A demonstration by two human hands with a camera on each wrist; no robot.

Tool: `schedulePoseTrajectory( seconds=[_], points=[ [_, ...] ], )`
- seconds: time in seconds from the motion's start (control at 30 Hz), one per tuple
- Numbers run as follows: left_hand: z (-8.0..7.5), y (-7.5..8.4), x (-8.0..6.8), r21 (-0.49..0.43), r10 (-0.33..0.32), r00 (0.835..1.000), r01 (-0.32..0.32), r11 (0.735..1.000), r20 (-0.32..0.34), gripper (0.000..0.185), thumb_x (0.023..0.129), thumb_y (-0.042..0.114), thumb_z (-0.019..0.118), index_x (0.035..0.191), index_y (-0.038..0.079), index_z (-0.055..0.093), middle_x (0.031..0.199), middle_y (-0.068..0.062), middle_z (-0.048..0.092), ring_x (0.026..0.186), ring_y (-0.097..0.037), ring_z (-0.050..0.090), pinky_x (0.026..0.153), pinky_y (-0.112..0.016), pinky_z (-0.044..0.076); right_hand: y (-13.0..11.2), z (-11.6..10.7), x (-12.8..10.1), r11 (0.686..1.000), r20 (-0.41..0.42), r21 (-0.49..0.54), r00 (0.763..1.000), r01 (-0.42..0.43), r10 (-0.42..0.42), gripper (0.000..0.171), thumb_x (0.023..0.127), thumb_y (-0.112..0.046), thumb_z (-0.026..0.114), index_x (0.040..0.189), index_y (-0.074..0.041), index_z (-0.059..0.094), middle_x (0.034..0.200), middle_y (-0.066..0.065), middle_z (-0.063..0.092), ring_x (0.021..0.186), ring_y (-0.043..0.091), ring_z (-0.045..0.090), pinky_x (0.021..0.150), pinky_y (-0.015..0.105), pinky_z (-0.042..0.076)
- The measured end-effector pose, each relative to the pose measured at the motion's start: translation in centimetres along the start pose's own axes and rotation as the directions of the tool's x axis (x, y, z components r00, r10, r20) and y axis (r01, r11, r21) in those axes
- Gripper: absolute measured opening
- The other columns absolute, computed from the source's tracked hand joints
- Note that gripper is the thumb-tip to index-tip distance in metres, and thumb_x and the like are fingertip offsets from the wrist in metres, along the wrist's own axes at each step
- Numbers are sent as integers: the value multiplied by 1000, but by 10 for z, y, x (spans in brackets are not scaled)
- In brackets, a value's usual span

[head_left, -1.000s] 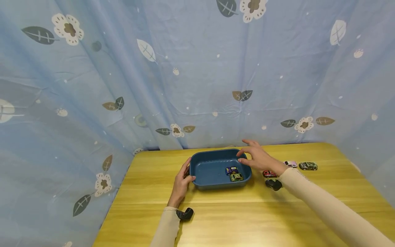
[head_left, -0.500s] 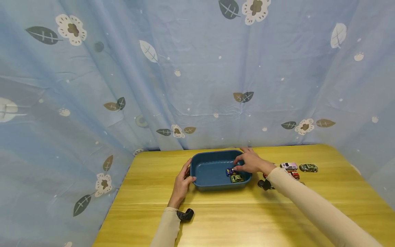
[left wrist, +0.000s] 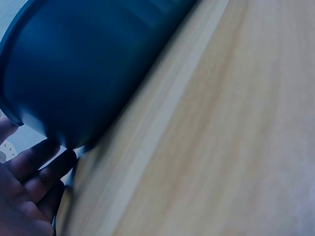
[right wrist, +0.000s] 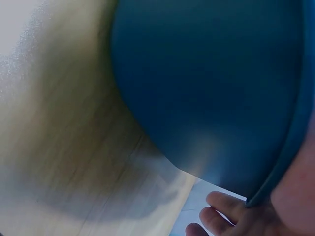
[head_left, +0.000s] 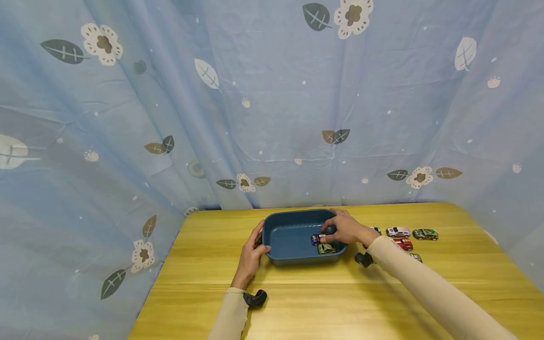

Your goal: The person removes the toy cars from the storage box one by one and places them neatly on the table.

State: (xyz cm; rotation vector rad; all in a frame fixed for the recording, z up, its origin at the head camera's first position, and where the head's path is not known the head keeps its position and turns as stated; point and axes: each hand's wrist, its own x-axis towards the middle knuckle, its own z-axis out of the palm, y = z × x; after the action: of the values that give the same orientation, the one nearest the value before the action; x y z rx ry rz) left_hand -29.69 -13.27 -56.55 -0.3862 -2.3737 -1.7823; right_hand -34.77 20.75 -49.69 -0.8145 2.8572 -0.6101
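A blue plastic tub (head_left: 289,238) stands on the table, its open top facing me. My left hand (head_left: 248,257) grips its left end, thumb over the rim and fingers against the outer wall in the left wrist view. In the tub's right part lie a purple toy car (head_left: 316,239) and a green toy car (head_left: 326,248) side by side. My right hand (head_left: 346,229) reaches over the right rim, thumb and forefinger at the purple car's near and far sides. I cannot tell whether they pinch it. Its other fingers (right wrist: 224,211) hang outside the tub.
Right of the tub are several more toy cars, among them a white-pink one (head_left: 398,232), a camouflage one (head_left: 425,234) and a red one (head_left: 403,243), partly behind my right sleeve. A blue patterned curtain (head_left: 280,118) hangs behind the wooden table (head_left: 297,307).
My right hand has come down from above the tub's right end to the purple car, uncovering more cars on the table. My left hand has stayed on the tub.
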Motion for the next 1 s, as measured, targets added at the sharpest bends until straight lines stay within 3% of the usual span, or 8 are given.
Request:
schedulePoseTrajectory(
  seconds=[0.2, 0.43, 0.73, 1.0],
  points=[
    [0, 1, -2, -17, -2, 1000, 2, 1000, 10, 81, 92, 10, 60, 167, 31, 38, 164, -12, 50, 145, -34, 55, 105, -37, 51, -2, 4, 1, 1000, -28, -10, 1000, 4, -4, 24, 90, -36, 84, 106, -18, 83, 151, 35, 54, 150, 63, 29, 117, 76, 27],
    [-1, 2, -1, -7, -8, 1000, 8, 1000, 6, 82, 91, 11, 61, 166, 34, 38, 164, -8, 49, 147, -32, 54, 111, -50, 48, 1, 5, 4, 1000, -29, -20, 1000, 0, 0, 21, 92, -34, 83, 106, -19, 84, 140, 26, 67, 152, 61, 28, 117, 76, 27],
    [-2, 3, 0, -20, 6, 1000, -5, 1000, 13, 81, 91, 11, 61, 168, 23, 37, 162, -14, 52, 144, -35, 56, 110, -50, 49, -3, 0, 1, 995, -49, -94, 998, 23, -28, 20, 98, -31, 76, 107, -15, 81, 150, 35, 54, 148, 60, 35, 114, 73, 35],
    [-1, 1, 1, -20, -2, 1000, 2, 1000, 18, 81, 92, 9, 61, 167, 29, 37, 167, -7, 45, 149, -34, 51, 111, -52, 48, -3, -6, -5, 994, -115, -93, 992, 50, -61, 19, 102, -27, 70, 108, -10, 77, 160, 39, 37, 146, 62, 36, 111, 74, 37]
  ],
)
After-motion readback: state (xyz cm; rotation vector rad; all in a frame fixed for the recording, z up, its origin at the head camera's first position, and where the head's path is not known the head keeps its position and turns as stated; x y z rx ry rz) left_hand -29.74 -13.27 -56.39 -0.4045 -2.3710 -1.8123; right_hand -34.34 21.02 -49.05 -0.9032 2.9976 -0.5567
